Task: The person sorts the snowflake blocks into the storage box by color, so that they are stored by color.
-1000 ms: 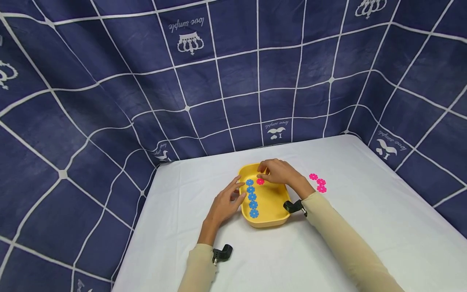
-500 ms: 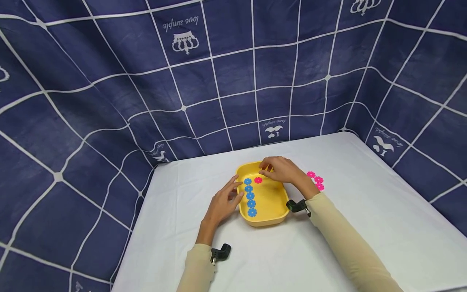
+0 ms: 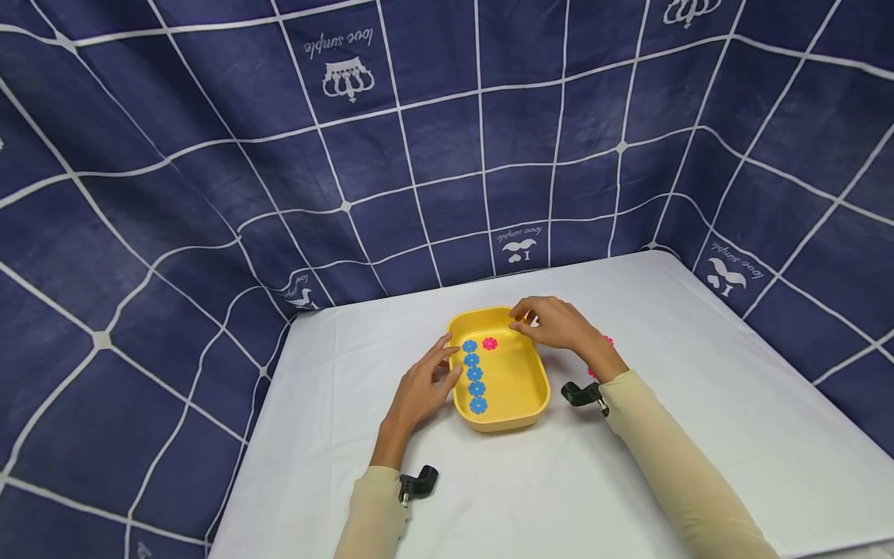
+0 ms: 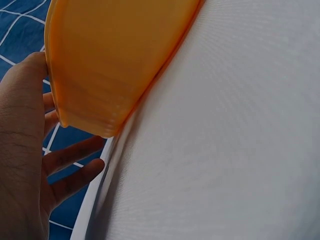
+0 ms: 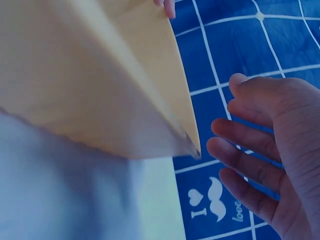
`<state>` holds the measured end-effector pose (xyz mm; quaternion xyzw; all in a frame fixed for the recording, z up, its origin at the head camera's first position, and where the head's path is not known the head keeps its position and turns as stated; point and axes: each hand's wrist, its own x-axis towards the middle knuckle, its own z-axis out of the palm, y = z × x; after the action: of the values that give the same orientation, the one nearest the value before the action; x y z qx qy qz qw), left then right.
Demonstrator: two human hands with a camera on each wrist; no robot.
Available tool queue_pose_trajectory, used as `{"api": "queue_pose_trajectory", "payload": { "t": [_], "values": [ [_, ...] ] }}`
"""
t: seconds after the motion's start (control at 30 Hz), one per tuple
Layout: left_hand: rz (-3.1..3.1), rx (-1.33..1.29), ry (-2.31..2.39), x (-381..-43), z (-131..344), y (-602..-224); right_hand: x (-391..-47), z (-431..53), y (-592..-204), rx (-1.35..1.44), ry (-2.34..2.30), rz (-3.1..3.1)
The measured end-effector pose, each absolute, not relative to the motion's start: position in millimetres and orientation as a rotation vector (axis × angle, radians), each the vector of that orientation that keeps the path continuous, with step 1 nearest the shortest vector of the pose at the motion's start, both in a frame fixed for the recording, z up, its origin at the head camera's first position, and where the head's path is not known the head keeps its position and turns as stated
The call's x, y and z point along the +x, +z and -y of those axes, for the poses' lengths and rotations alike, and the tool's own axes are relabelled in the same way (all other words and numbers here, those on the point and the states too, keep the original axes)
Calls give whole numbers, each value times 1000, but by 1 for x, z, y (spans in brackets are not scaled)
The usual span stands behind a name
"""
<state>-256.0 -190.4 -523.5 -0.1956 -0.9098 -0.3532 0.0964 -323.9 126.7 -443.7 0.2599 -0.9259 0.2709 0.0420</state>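
A yellow tray (image 3: 513,380) sits on the white cloth. Along its left inner side runs a column of several small blue flower-shaped pieces (image 3: 475,373), with one pink flower-shaped piece (image 3: 490,344) beside the top one. My left hand (image 3: 419,388) rests at the left rim, thumb and index fingertips over the edge and the fingers fairly straight. In the left wrist view, the last fingers (image 4: 77,182) extend near the tray's corner. At the far right of the rim, my right hand (image 3: 559,322) has loosely bent fingers and nothing between them.
More pink flower-shaped pieces (image 3: 608,340) lie on the table to the right, mostly hidden behind the right forearm. A dark blue curtain (image 3: 447,155) with white grid lines stands behind the table and along both sides. Black cameras (image 3: 581,394) sit on the wrists.
My right hand has moved right, away from the pink flower-shaped piece and toward the tray's right rim. That piece stays in the tray. The left hand keeps its place at the rim.
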Motion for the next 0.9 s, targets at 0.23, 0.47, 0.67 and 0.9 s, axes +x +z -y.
{"api": "queue_pose_trajectory", "payload": {
  "t": [0.23, 0.47, 0.67, 0.9],
  "values": [
    [2687, -587, -1062, -256, 190, -524, -323, -146, -448, 714, 859, 2812],
    [2681, -589, -1045, -257, 189, -525, -321, -165, -454, 643, 879, 2839],
    [2694, -579, -1041, -257, 188, -526, -318, -184, -460, 597, 870, 2846],
    [2695, -572, -1034, -257, 188, -524, -318, -207, -464, 506, 864, 2852]
  ]
}}
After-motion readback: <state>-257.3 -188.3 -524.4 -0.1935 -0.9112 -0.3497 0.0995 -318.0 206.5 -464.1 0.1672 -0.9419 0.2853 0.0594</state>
